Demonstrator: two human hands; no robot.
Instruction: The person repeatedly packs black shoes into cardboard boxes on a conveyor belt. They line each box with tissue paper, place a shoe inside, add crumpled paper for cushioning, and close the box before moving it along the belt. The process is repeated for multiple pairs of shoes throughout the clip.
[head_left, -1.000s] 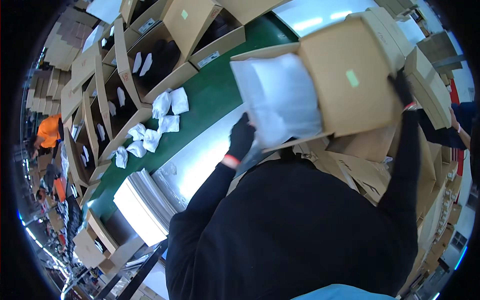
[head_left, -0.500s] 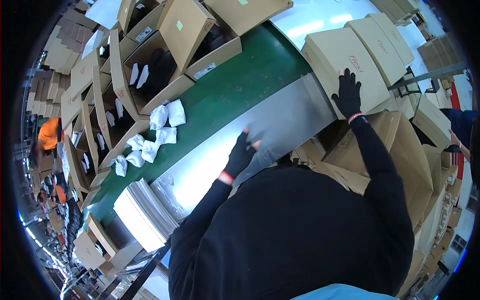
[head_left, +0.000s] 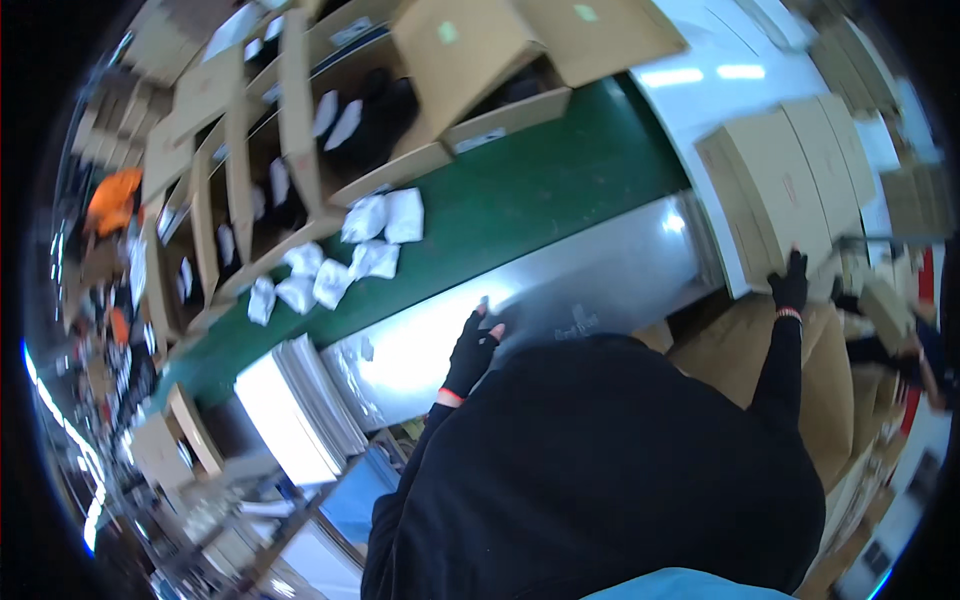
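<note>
My right hand (head_left: 790, 285), in a black glove with bare fingertips, rests with fingers apart on the near edge of a closed tan cardboard box (head_left: 785, 185). That box stands in a row against other closed boxes (head_left: 822, 145) on the white table at the right. My left hand (head_left: 472, 352), gloved alike, is over the shiny metal plate (head_left: 620, 260) in front of my body. Its fingers are spread and hold nothing; whether it touches the plate I cannot tell.
Several crumpled white paper bundles (head_left: 375, 258) lie on the green belt (head_left: 540, 190). Beyond stand open boxes (head_left: 400, 165) with black items and white pieces inside. A white sheet stack (head_left: 300, 410) is at the left, a large open carton (head_left: 825, 360) at the right, with another person's arm (head_left: 930, 380) beyond.
The head view has turned. My right hand has slid from the box's top to its near edge. The box has moved off the metal plate, and the row stands closer together.
</note>
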